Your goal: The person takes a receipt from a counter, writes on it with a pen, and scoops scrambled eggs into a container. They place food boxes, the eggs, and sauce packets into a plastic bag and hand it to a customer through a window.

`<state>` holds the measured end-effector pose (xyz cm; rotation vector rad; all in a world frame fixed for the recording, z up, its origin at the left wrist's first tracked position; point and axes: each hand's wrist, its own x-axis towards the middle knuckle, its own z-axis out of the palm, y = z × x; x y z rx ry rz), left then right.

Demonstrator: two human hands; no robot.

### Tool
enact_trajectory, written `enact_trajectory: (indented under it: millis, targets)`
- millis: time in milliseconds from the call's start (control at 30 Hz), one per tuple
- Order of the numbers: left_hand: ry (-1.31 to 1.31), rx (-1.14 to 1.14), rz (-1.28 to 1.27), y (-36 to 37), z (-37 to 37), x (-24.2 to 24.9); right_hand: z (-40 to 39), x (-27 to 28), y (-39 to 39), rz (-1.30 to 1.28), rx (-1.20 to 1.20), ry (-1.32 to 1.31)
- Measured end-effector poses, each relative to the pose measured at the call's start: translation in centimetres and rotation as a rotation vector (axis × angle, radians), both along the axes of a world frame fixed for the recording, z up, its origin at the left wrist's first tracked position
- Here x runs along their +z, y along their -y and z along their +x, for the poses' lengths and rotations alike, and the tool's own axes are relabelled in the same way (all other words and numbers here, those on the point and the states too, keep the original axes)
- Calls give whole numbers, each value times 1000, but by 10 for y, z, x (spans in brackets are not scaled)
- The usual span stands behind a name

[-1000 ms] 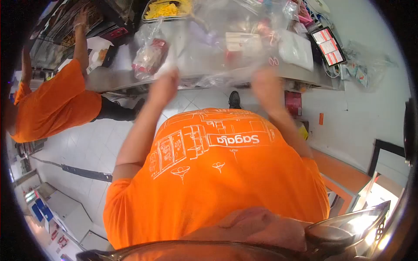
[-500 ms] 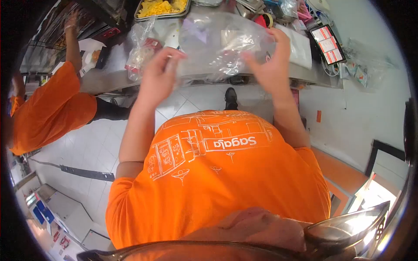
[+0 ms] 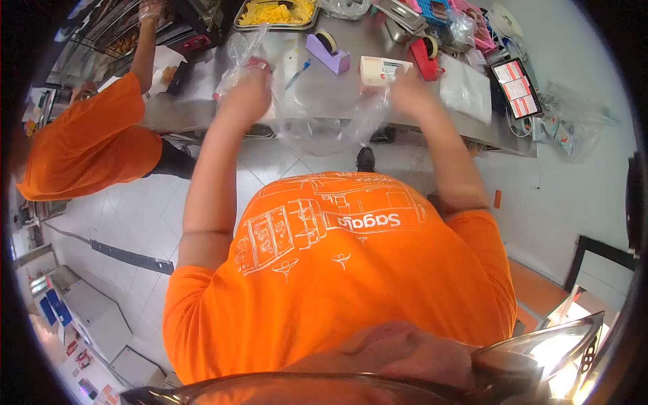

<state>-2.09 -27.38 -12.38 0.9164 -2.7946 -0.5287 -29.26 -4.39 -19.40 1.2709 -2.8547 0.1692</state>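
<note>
A clear plastic bag (image 3: 314, 137) hangs stretched between my two hands over the front edge of the steel counter. My left hand (image 3: 247, 98) is closed on one side of it, beside some crumpled clear plastic and a red packet. On the other side, my right hand (image 3: 413, 93) grips the bag, slightly blurred, just in front of a white label box (image 3: 379, 69). Behind the bag lie a blue pen (image 3: 298, 73) and a purple tape dispenser (image 3: 328, 55). A red tape dispenser (image 3: 426, 59) stands just beyond my right hand.
A metal tray (image 3: 275, 27) of yellow shredded food sits at the back of the counter (image 3: 364, 34). White plastic sheets (image 3: 466, 88) and a label screen (image 3: 516, 88) are at the right. On the left, a co-worker in an orange shirt (image 3: 88, 142) reaches into a display case.
The bag, spread high between my hands before, now hangs lower and nearer to me, uncovering the tape dispensers and label box. My right hand has closed. The co-worker's arm has shifted.
</note>
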Motion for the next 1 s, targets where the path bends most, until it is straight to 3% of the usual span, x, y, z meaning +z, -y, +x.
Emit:
enact_trajectory:
  millis: [33,100,133,167,233,267,300,333,367,400,467,500,567,600,633,700,800,867,900,933,1000]
  targets:
    - [-216,61,-43,-9,1,24,8,65,7,-26,-29,-29]
    - [-651,184,-122,-40,8,88,46,181,-6,-363,-52,121]
    - [-780,62,-201,-52,21,84,61,173,-20,-367,53,106]
    - [-705,-91,-220,-54,36,48,77,145,-36,-367,156,95]
    - [-191,-340,-65,-53,64,-63,103,53,-66,-375,348,87]
    - [-30,-234,84,-55,93,-158,107,-11,-78,79,160,478]
    - [-56,-240,440,-64,124,-197,108,-68,-93,187,100,683]
    - [-2,-139,768,-62,130,-227,116,-94,-101,-20,-70,955]
    - [51,18,1057,-61,136,-256,122,-98,-105,-421,-380,1384]
    - [-24,114,1310,-64,130,-236,126,-88,-102,-738,-634,1684]
    - [-209,357,1708,-67,111,-178,127,-63,-97,-937,-704,1847]
    - [-333,503,1844,-70,101,-139,121,-52,-99,-790,-430,1674]
    - [-504,272,1955,-40,97,-104,111,-34,-100,-496,47,1105]
    - [-408,161,1959,-34,94,-100,106,-31,-103,-306,270,746]
    - [-317,44,1952,-27,92,-95,96,-32,-106,-397,70,770]
    - [215,-175,1774,-19,85,-91,70,-31,-100,-578,-335,794]
    - [288,-141,1353,-8,65,-84,66,4,-81,-1243,-851,1962]
    - [-568,-35,1916,28,60,-105,50,-24,-96,-925,-130,2089]
    - [-770,208,1901,33,51,-104,38,-27,-94,-829,35,2173]
    - [-802,340,1802,35,35,-107,22,-29,-90,-722,205,2243]
    - [-861,609,1590,14,-21,-72,-42,-27,-63,-647,26,2021]
